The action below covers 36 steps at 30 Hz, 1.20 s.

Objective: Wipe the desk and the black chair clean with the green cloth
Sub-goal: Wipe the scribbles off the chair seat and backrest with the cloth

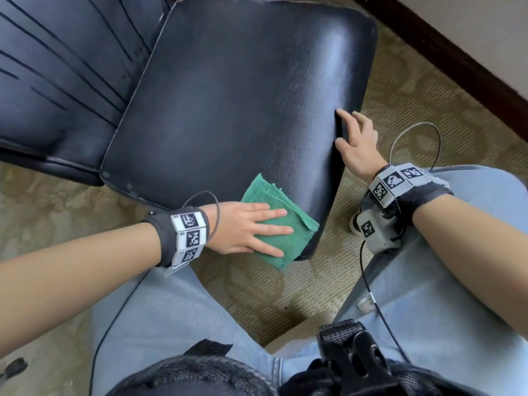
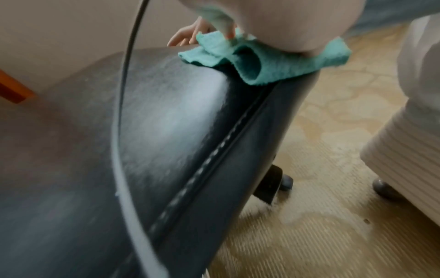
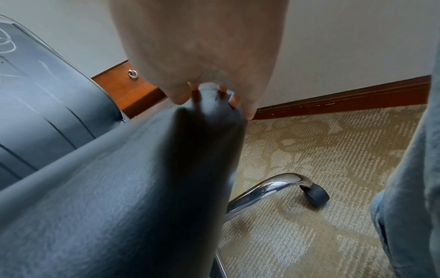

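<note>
The left hand (image 1: 251, 228) lies flat on the green cloth (image 1: 281, 224), fingers straight and slightly spread, pressing the folded cloth onto the near corner of the black chair (image 1: 228, 104) seat. Part of the cloth overhangs the seat edge; in the left wrist view a loose fold stands open at the rim. Risk: a stroke directed toward the person is likely to carry the cloth off the corner onto the carpet (image 1: 285, 295), since flat fingers hold it by pressure only and do not grip it. Risk: the loose fold may bunch under the palm and leave streaks on the seat. The right hand (image 1: 357, 144) grips the right edge of the seat, thumb on top and fingers curled over the rim, with the fingertips seen against the underside in the right wrist view. The chair stands on casters; one caster (image 3: 315, 194) shows on a chrome base leg (image 3: 266, 190). Risk: if this grip loosens, wiping force is likely to roll or swivel the chair. The cable (image 1: 414, 138) looped at the right wrist hangs near the seat edge and may snag. The backrest (image 1: 57, 67) lies farther off; the desk is not identifiable in any view. Readable text: none; the wrist bands (image 1: 188, 234) carry only black-and-white square markers.
</note>
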Each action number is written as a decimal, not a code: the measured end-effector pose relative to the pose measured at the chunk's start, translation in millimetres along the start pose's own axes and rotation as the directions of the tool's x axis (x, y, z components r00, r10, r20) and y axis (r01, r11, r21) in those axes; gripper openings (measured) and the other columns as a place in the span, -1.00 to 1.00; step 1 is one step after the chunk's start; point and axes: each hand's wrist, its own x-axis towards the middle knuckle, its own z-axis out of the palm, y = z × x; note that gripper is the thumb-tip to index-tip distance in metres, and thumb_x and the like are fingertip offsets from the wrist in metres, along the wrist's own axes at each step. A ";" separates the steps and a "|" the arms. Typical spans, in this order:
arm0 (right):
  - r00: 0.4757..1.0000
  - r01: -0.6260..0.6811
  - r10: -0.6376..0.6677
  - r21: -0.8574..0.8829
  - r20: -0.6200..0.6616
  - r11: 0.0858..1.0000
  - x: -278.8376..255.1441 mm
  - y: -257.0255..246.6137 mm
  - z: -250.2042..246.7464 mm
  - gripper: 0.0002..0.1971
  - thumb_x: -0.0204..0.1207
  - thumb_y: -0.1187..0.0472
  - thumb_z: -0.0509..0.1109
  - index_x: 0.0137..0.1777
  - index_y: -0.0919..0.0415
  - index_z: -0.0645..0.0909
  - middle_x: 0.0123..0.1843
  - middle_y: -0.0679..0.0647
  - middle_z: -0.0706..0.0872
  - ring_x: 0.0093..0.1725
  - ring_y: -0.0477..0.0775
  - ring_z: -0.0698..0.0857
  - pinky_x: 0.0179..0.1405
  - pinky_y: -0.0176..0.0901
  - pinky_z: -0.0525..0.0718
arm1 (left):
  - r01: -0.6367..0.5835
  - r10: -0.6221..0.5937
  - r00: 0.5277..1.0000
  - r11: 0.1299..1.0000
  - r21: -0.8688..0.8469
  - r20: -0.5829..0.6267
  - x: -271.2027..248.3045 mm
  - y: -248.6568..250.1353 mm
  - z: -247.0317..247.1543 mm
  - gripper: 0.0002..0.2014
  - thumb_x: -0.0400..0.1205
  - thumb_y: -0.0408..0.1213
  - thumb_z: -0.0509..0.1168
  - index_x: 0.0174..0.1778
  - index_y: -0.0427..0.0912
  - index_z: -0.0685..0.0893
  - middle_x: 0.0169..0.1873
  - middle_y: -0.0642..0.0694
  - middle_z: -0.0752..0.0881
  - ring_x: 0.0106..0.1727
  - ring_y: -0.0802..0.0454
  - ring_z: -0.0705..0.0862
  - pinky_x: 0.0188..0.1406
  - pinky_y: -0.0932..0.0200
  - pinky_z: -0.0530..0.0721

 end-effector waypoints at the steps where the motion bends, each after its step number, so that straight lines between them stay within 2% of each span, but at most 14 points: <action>1: 1.000 -0.001 0.000 0.003 0.004 1.000 -0.4 0.0 -0.7 -0.42 0.61 0.31 0.17 0.62 -0.01 0.20 0.61 0.20 0.08 0.57 0.32 0.08 0.53 -0.10 -0.03 | 0.038 -0.038 0.999 0.999 -0.009 -0.007 -8.6 -0.5 2.5 -0.59 0.67 -0.06 0.06 0.47 0.12 0.40 0.50 -0.16 0.40 0.52 -0.28 0.31 0.44 -0.12 0.35; 3: 1.000 -0.005 0.005 0.008 0.004 1.000 -0.7 0.0 -1.0 -0.42 0.61 0.31 0.18 0.62 -0.01 0.20 0.61 0.19 0.08 0.57 0.32 0.08 0.53 -0.09 -0.02 | 0.206 -0.205 0.979 0.974 -0.092 0.020 -29.3 -3.7 5.6 -0.65 0.73 -0.05 -0.06 0.41 0.05 0.40 0.44 -0.23 0.41 0.49 -0.29 0.37 0.37 -0.16 0.48; 4: 1.000 -0.007 0.007 0.010 0.003 1.000 -0.7 -0.2 -0.6 -0.42 0.61 0.31 0.18 0.62 0.00 0.20 0.61 0.19 0.08 0.56 0.32 0.08 0.54 -0.09 -0.02 | 0.336 -0.328 0.942 0.929 -0.156 0.071 -39.4 -6.5 5.3 -0.63 0.71 -0.05 -0.05 0.40 0.00 0.40 0.40 -0.28 0.45 0.45 -0.32 0.43 0.33 -0.17 0.53; 7: 1.000 -0.017 0.017 0.025 -0.004 1.000 -0.3 -0.9 1.5 -0.42 0.61 0.29 0.18 0.61 -0.01 0.20 0.61 0.19 0.08 0.55 0.33 0.09 0.54 -0.08 -0.02 | 0.645 -0.591 0.764 0.705 -0.295 0.258 -53.8 -17.1 -1.3 -0.44 0.59 -0.03 0.03 0.51 -0.16 0.33 0.40 -0.42 0.50 0.37 -0.42 0.54 0.23 -0.30 0.57; 10: 1.000 -0.028 0.028 0.044 -0.010 0.999 -0.1 -2.2 1.7 -0.43 0.62 0.28 0.19 0.61 -0.01 0.20 0.61 0.18 0.09 0.56 0.32 0.09 0.54 -0.09 -0.03 | 0.812 -0.729 0.576 0.458 -0.362 0.370 -38.2 -21.9 -5.9 -0.34 0.68 -0.02 -0.05 0.69 -0.17 -0.03 0.65 -0.36 0.00 0.64 -0.32 0.11 0.59 -0.14 0.13; 12: 0.999 -0.041 0.041 0.059 -0.002 0.997 -0.4 -3.3 0.7 -0.43 0.61 0.26 0.19 0.61 -0.01 0.21 0.61 0.17 0.08 0.56 0.31 0.07 0.55 -0.08 -0.04 | 0.864 -0.767 0.474 0.311 -0.396 0.433 -19.1 -26.3 -7.4 -0.33 0.75 -0.03 -0.03 0.68 -0.12 -0.22 0.65 -0.28 -0.25 0.68 -0.21 -0.18 0.62 -0.02 -0.14; 15: 0.998 -0.053 0.051 0.094 0.028 0.994 -0.7 -6.1 -2.0 -0.37 0.48 0.08 0.14 0.60 -0.02 0.21 0.61 0.17 0.08 0.57 0.30 0.05 0.55 -0.07 -0.07 | 0.889 -0.790 0.401 0.213 -0.407 0.464 7.0 -28.2 -11.1 -0.22 0.71 0.12 0.02 0.66 -0.06 -0.32 0.63 -0.22 -0.36 0.65 -0.23 -0.32 0.61 -0.06 -0.22; 18: 0.997 -0.074 0.070 0.142 0.038 0.987 1.1 -9.3 -6.7 -0.26 0.30 0.02 0.02 0.59 -0.04 0.24 0.60 0.15 0.10 0.59 0.23 0.06 0.54 -0.13 -0.09 | 0.868 -0.769 0.475 0.331 -0.369 0.427 17.9 -25.9 -16.1 -0.18 0.67 0.19 0.04 0.65 0.01 -0.33 0.64 -0.14 -0.35 0.64 -0.28 -0.31 0.62 -0.12 -0.20; 21: 0.997 -0.076 0.070 0.155 0.040 0.985 3.7 -8.1 -8.2 -0.25 0.29 0.01 0.01 0.59 -0.05 0.25 0.62 0.14 0.10 0.61 0.18 0.04 0.52 -0.17 -0.10 | 0.761 -0.682 0.644 0.528 -0.377 0.345 20.1 -23.9 -16.6 -0.24 0.63 0.27 -0.10 0.60 0.08 -0.36 0.62 -0.02 -0.36 0.65 -0.29 -0.29 0.61 -0.13 -0.21; 24: 0.997 -0.056 0.048 0.155 0.053 0.986 5.2 -5.4 -6.5 -0.26 0.30 0.00 0.01 0.60 -0.06 0.23 0.65 0.16 0.06 0.65 0.13 -0.02 0.53 -0.13 -0.15 | 0.557 -0.500 0.831 0.741 -0.375 0.245 24.4 -19.1 -17.8 -0.30 0.47 0.29 -0.33 0.52 0.17 -0.33 0.55 0.10 -0.32 0.59 -0.22 -0.34 0.54 -0.11 -0.31; 27: 0.998 -0.039 0.031 0.147 0.057 0.988 5.5 -4.0 -7.1 -0.25 0.31 0.00 0.02 0.60 -0.05 0.22 0.65 0.17 0.05 0.66 0.09 -0.05 0.54 -0.11 -0.17 | 0.280 -0.229 0.956 0.901 -0.332 0.183 39.5 -4.1 -22.3 -0.32 0.56 0.20 -0.22 0.64 0.08 0.02 0.63 0.05 -0.04 0.59 -0.24 -0.22 0.50 -0.19 -0.29; 30: 0.997 -0.041 0.032 0.142 0.065 0.989 4.1 -3.5 -7.0 -0.25 0.31 0.01 0.02 0.60 -0.06 0.22 0.66 0.15 0.05 0.65 0.11 -0.04 0.53 -0.13 -0.17 | 0.060 -0.019 0.980 0.978 -0.201 0.196 51.3 8.9 -26.3 -0.41 0.58 0.12 -0.02 0.52 0.05 0.47 0.53 0.02 0.44 0.59 -0.26 0.27 0.51 -0.24 0.02; 33: 0.997 -0.047 0.038 0.138 0.064 0.989 3.5 -3.0 -6.7 -0.26 0.31 0.01 0.03 0.60 -0.07 0.22 0.66 0.15 0.05 0.65 0.15 -0.03 0.53 -0.12 -0.16 | -0.068 0.075 0.973 0.997 -0.041 0.216 58.7 8.8 -24.6 -0.48 0.57 0.12 0.03 0.43 0.18 0.56 0.45 0.11 0.54 0.51 -0.11 0.46 0.52 -0.11 0.30; 36: 0.998 -0.029 0.021 0.129 0.059 0.991 4.8 -0.8 -7.2 -0.37 0.46 0.09 0.09 0.60 -0.05 0.22 0.66 0.16 0.06 0.65 0.17 -0.02 0.54 -0.09 -0.16 | -0.045 0.057 0.984 0.996 -0.074 0.169 57.6 2.6 -28.4 -0.47 0.56 0.01 -0.10 0.35 0.22 0.63 0.38 0.10 0.61 0.43 -0.04 0.56 0.45 -0.02 0.38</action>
